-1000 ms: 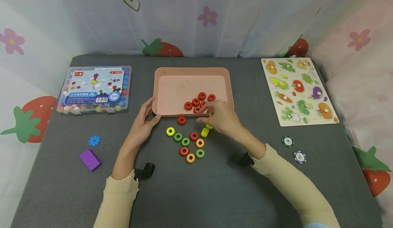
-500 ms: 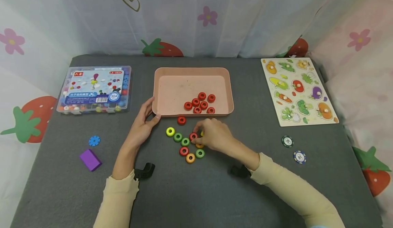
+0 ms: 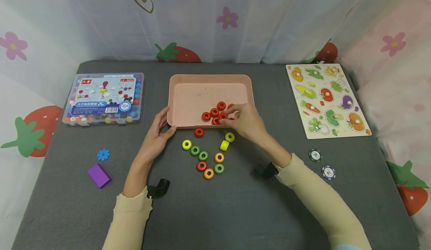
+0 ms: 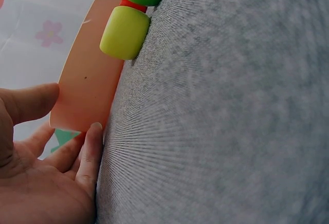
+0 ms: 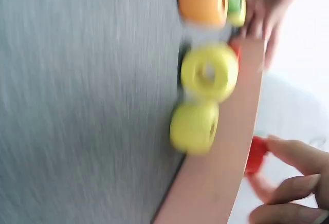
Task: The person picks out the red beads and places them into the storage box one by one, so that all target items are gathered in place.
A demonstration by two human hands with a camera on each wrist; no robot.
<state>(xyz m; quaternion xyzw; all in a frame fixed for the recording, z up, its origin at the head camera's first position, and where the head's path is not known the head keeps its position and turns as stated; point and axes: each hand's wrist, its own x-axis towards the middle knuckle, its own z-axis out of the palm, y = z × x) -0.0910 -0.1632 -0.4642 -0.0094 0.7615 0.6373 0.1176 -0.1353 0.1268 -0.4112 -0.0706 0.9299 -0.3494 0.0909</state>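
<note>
One red ring (image 5: 255, 155) between fingers (image 5: 298, 154)

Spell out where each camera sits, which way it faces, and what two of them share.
Head: worn on the head, facing forward and down at the gray table and pink tray; left hand, right hand and both sleeves show.
Left wrist: faces low along the table toward the tray's outer wall and a yellow bead; only the left hand shows.
Right wrist: faces the tray's wall and the red bead that the right hand pinches; the left hand shows at the top.
Shared: head and right wrist both show both hands and the tray.
</note>
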